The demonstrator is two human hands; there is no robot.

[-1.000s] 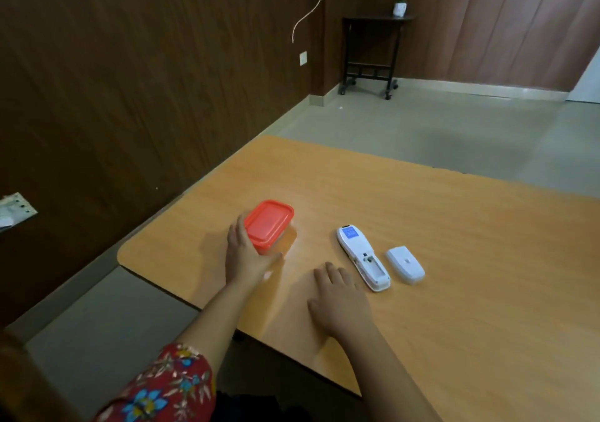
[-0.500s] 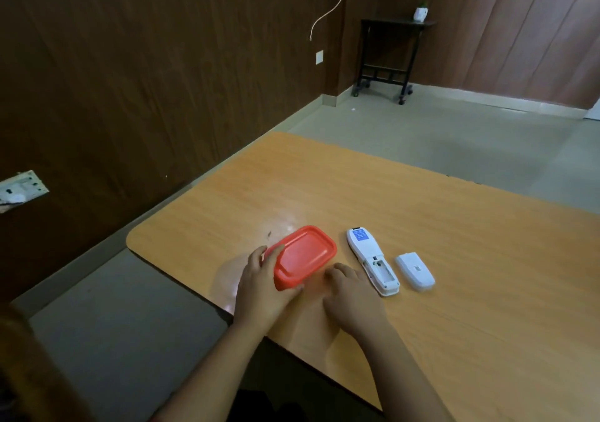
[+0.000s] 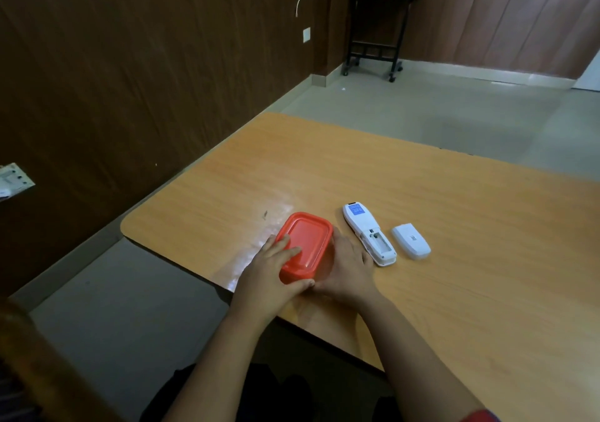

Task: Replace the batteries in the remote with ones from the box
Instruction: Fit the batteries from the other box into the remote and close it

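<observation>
A small box with a red lid (image 3: 308,243) rests near the table's front edge, its lid closed. My left hand (image 3: 271,274) grips its left and near side, fingers on the lid. My right hand (image 3: 345,267) holds its right side. To the right lies the white remote (image 3: 368,232), face down, its battery bay open and looking empty. The white battery cover (image 3: 411,240) lies apart, just right of the remote. The box's contents are hidden.
The wooden table (image 3: 422,194) stretches far and right; its left corner is rounded. A dark wood wall runs along the left. A black wheeled side table (image 3: 376,32) stands in the far corner with a small pot on it.
The box has been pulled closer to me and to the remote and turned lengthwise. My right hand has come from the table onto the box's right side.
</observation>
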